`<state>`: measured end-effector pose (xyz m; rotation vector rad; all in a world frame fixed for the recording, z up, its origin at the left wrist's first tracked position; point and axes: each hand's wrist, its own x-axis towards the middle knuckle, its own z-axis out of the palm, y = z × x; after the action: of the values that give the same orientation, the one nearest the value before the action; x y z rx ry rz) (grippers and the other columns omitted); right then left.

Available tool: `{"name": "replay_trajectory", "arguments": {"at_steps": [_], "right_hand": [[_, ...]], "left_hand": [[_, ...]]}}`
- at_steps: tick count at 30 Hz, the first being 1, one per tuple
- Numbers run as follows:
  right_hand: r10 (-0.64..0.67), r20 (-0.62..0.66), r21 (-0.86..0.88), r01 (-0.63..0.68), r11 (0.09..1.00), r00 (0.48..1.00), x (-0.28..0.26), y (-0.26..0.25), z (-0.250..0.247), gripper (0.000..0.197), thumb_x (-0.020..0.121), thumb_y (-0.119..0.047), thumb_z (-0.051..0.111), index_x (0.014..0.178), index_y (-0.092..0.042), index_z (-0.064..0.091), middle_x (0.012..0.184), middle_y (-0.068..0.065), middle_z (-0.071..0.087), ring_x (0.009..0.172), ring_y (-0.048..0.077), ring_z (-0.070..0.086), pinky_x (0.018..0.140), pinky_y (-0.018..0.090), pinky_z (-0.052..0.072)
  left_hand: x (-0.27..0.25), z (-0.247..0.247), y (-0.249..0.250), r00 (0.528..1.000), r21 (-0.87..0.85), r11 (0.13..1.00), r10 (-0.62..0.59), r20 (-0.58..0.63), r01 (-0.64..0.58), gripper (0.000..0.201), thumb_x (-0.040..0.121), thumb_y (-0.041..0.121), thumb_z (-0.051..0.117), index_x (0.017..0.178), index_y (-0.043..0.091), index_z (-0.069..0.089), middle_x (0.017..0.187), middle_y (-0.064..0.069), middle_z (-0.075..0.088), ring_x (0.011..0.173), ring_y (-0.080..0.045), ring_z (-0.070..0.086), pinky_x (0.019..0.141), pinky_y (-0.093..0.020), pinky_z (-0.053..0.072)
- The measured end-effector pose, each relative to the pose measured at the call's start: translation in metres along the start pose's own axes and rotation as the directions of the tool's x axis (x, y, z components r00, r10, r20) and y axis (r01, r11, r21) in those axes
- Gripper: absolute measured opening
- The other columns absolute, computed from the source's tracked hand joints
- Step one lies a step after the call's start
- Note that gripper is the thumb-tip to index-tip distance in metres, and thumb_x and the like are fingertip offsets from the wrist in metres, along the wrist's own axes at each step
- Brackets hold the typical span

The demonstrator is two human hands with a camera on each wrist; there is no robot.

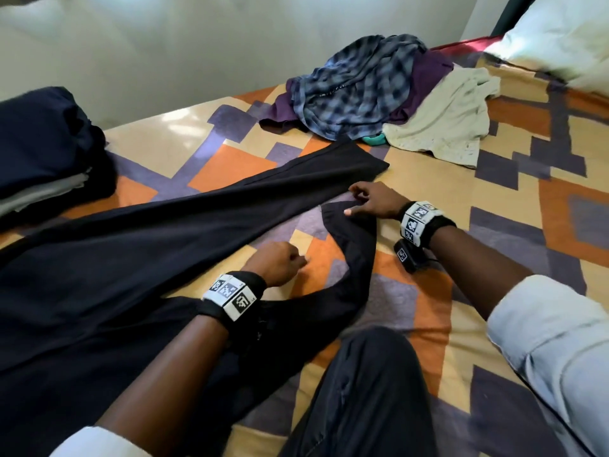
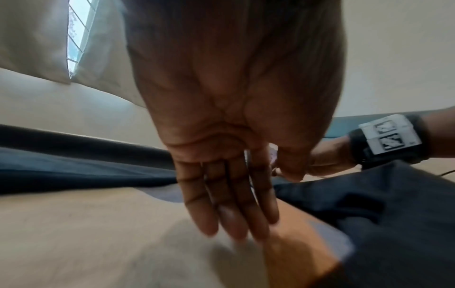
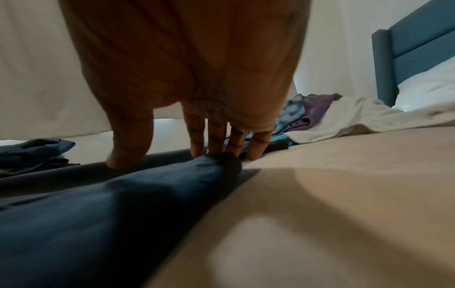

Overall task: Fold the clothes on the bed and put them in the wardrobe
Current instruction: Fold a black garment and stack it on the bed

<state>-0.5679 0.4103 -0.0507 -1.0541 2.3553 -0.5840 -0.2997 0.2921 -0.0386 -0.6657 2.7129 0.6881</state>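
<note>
Dark trousers (image 1: 138, 258) are lying spread across the bed (image 1: 494, 199), legs reaching right. The right hand (image 1: 372, 201) is pressing nearly straight fingers on the near leg's hem. The left hand (image 1: 280, 263) is hovering, fingers straight and together, holding nothing.

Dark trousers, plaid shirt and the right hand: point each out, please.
dark trousers (image 1: 138, 245): head view, on the upper leg laid flat across the bedspread.
plaid shirt (image 1: 356, 84): head view, on top of the unfolded pile.
right hand (image 1: 372, 199): head view, on its back, fingers at the trouser hem.
</note>
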Motion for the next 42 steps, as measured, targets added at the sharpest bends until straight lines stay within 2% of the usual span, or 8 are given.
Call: {"name": "replay_trajectory", "arguments": {"at_steps": [5,10,16,20,23,29,33,42], "right_hand": [[0.017,-0.271,-0.271,-0.093,0.958,0.962,-0.012,-0.041,0.026,0.078,0.075,-0.077,0.056,0.117,-0.012,0.058,0.122,0.015,0.054,0.116,0.037,0.049,0.095,0.045,0.043],[0.089,-0.167,-0.331,-0.141,0.933,0.982,-0.027,-0.059,0.037,0.032,0.084,-0.028,0.063,0.109,-0.009,0.055,0.116,0.017,0.061,0.109,0.037,0.058,0.089,0.041,0.045],[0.103,-0.178,-0.296,-0.153,0.943,0.979,-0.038,-0.04,0.0,0.022,0.087,-0.028,0.054,0.069,-0.015,0.049,0.09,0.013,0.052,0.096,0.032,0.053,0.075,0.035,0.033],[0.14,0.032,-0.286,-0.125,0.95,0.99,-0.039,-0.023,0.006,0.063,0.078,-0.032,0.074,0.134,-0.019,0.048,0.136,0.015,0.052,0.125,0.035,0.046,0.097,0.039,0.041],[0.112,-0.076,-0.374,-0.132,0.918,0.991,-0.04,-0.019,0.01,0.054,0.078,-0.039,0.076,0.128,-0.027,0.058,0.131,0.011,0.058,0.126,0.036,0.045,0.1,0.042,0.038],[0.08,-0.488,0.372,0.124,0.92,0.869,-0.069,0.003,-0.041,0.01,0.087,-0.02,0.071,0.087,-0.01,0.072,0.088,0.003,0.067,0.084,0.007,0.062,0.079,0.021,0.045],[0.289,-0.606,0.581,0.164,0.797,0.741,-0.085,0.025,-0.087,0.044,0.086,-0.032,0.068,0.054,-0.024,0.038,0.039,-0.014,0.038,0.057,0.01,0.036,0.058,0.029,0.031],[0.527,-0.127,0.04,-0.526,0.849,0.84,-0.077,0.083,-0.049,0.076,0.092,-0.062,0.048,0.114,0.01,0.057,0.119,0.028,0.056,0.109,0.041,0.056,0.082,0.038,0.042]], "left_hand": [[-0.025,0.031,0.011,0.981,0.011,0.998,-0.063,0.183,0.062,0.047,0.087,0.061,0.061,0.106,0.019,0.06,0.11,-0.006,0.065,0.1,-0.027,0.06,0.09,-0.036,0.049],[-0.037,0.036,0.016,0.991,-0.052,0.998,-0.013,0.136,0.02,0.026,0.093,0.043,0.062,0.092,0.017,0.056,0.099,-0.006,0.062,0.099,-0.03,0.06,0.08,-0.031,0.046],[-0.048,0.016,0.016,0.994,-0.194,0.981,-0.014,-0.112,-0.008,0.016,0.1,0.026,0.049,0.093,0.012,0.051,0.095,-0.011,0.062,0.089,-0.03,0.058,0.073,-0.034,0.04],[-0.048,0.021,0.013,0.997,-0.254,0.967,-0.045,-0.06,0.028,0.026,0.098,0.038,0.054,0.109,0.015,0.051,0.107,-0.013,0.063,0.096,-0.03,0.059,0.083,-0.036,0.045],[-0.052,0.026,0.014,0.999,-0.236,0.972,-0.03,-0.034,0.022,0.032,0.094,0.042,0.06,0.115,0.017,0.055,0.11,-0.011,0.064,0.1,-0.028,0.059,0.082,-0.032,0.043],[-0.054,0.033,0.022,0.977,-0.243,0.968,0.005,-0.215,-0.058,0.019,0.101,0.022,0.045,0.106,0.008,0.058,0.111,-0.018,0.066,0.103,-0.035,0.059,0.086,-0.04,0.046],[-0.037,0.019,0.022,0.942,-0.318,0.945,-0.038,-0.335,-0.075,0.02,0.103,0.023,0.042,0.103,0.009,0.056,0.112,-0.019,0.065,0.104,-0.035,0.058,0.08,-0.034,0.039],[-0.02,0.023,0.003,0.861,0.014,0.976,-0.183,-0.475,0.215,0.038,0.097,0.043,0.05,0.123,0.016,0.056,0.125,-0.015,0.048,0.118,-0.036,0.043,0.098,-0.046,0.035]]}}
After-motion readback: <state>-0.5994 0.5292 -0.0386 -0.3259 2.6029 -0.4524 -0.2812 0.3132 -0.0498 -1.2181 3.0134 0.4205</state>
